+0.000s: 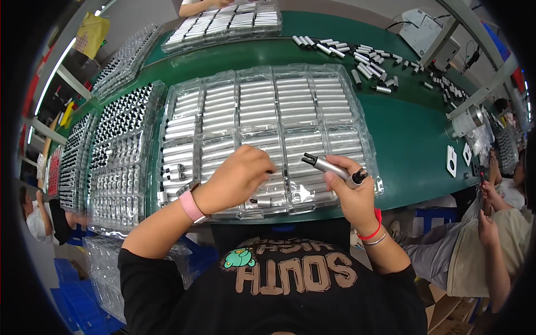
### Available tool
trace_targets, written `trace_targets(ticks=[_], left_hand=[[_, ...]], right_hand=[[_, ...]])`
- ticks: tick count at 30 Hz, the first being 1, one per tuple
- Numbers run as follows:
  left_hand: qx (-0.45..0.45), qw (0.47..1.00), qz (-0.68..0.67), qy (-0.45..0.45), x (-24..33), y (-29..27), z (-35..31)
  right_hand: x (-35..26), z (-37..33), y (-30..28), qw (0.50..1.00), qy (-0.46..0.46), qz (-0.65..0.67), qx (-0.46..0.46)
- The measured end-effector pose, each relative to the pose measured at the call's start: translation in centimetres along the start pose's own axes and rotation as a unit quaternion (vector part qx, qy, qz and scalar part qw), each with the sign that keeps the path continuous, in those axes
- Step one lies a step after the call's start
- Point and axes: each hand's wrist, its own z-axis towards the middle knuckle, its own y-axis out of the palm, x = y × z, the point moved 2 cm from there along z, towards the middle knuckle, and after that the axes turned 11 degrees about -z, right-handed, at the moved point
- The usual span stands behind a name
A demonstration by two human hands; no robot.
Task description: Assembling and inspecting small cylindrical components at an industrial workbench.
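Mid-frame, the right hand (357,196) is pinching a tube (328,167), seemingly assembling; the left hand (239,174), curling, grip unclear, probably needs bringing across.

On the black shirt (273,310) of the person, at six o'clock, there were two rows of large tan capital letters (296,274), standing upside down.

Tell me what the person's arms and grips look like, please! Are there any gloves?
No gloves: the left grip and right grip are bare. The left sleeve and right sleeve are black. On the left wrist is a wide pink band, with what looks like a watch. The right wrist wears a bright red cord bracelet and a thin silvery bangle.
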Motion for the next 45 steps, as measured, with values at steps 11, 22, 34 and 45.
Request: trace_targets(ticks=[11,22,34,45], left_hand=[[0.213,0.791,-0.537,-0.201,1.4,0.1,-1.2],[0.290,0.678,-0.646,-0.196,3.0,2.3,-0.5],[-0.156,0.763,-0.563,-0.277,2.5,0.1,-0.9],[0.084,0.978,-0.189,-0.004,4.3,1.5,-1.8]], right_hand=[[-0.4,0.1,0.7,0.977,-0.196,-0.086,0.008],[-2.3,-1.3,1.1,0.942,-0.288,-0.171,-0.018],[-4.5,-1.3,0.3,0.702,-0.489,-0.499,-0.136],[-2.3,-1.4,1.8,0.872,-0.324,-0.348,-0.113]])
